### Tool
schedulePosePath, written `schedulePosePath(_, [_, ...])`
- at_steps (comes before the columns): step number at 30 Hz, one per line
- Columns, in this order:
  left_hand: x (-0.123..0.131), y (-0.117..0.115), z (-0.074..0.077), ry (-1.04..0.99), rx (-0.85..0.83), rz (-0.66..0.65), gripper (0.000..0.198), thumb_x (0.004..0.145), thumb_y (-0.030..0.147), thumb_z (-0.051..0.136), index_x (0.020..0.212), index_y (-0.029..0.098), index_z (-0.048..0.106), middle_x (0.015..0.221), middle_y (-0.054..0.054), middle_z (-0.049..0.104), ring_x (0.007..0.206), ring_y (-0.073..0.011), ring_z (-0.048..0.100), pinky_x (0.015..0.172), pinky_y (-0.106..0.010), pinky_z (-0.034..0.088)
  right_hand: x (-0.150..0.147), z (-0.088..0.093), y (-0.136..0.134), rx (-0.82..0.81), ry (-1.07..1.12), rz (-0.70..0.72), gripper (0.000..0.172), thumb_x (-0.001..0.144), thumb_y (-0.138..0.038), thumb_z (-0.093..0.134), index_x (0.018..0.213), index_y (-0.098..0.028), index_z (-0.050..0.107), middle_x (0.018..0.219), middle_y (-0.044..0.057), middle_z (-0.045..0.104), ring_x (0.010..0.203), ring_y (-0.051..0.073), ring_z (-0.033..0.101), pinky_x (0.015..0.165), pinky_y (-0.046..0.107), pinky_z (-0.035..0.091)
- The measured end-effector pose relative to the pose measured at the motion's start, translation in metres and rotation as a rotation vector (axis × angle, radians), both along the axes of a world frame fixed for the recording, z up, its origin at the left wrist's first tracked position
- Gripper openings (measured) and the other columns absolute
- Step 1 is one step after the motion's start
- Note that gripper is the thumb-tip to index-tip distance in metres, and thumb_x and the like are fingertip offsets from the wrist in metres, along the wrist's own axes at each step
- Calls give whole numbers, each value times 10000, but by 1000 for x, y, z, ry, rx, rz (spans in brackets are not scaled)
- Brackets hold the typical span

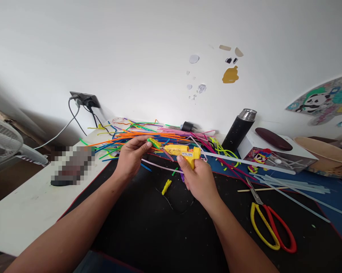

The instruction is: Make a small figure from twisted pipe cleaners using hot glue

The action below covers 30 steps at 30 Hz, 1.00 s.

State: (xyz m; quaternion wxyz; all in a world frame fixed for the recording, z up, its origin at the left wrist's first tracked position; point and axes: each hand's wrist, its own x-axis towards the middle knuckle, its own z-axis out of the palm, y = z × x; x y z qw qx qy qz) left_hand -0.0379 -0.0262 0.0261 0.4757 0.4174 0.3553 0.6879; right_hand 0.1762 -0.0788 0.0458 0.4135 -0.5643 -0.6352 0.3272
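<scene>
My left hand (pixel 133 154) pinches a small yellow and green fuzzy piece (pixel 154 143) between thumb and fingers. Wrapped round the handle of a yellow glue gun (pixel 178 149) is my right hand (pixel 199 178). The gun's nozzle points left at the fuzzy piece, close to it; whether they touch I cannot tell. A long translucent glue stick (pixel 250 160) sticks out of the gun's back end. On the black mat (pixel 148 227) below lies another small yellow fuzzy piece (pixel 166 187), with a short green piece (pixel 175 171) near it.
Colourful pipe cleaners (pixel 142 135) are heaped along the wall. At the right lie scissors (pixel 263 220) with yellow and red handles, spare glue sticks (pixel 301 189) and a wooden stick. A black flask (pixel 239 129) and a white box (pixel 250 142) stand behind. A fan (pixel 5 140) is at the left.
</scene>
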Motion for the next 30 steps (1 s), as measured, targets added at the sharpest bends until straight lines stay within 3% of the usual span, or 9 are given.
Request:
schedulePosePath(23, [1,0,2,-35,-18,-45,320,630,302,961,903,211,821,831,-32,779,720,-157,696,676,-271,572,3,-4,5,-7,12,1,639,948,-737,501,524,-264,428,380,-16,453,400,153,460,455,296,364])
schedulePosePath(30, [-4,2,6,-26,15,21,314,620,319,959,874,207,812,768,-21,755,673,-152,670,630,-260,536,4,-6,6,11,13,-4,619,949,-712,530,542,-252,458,405,-24,476,410,145,473,468,284,384])
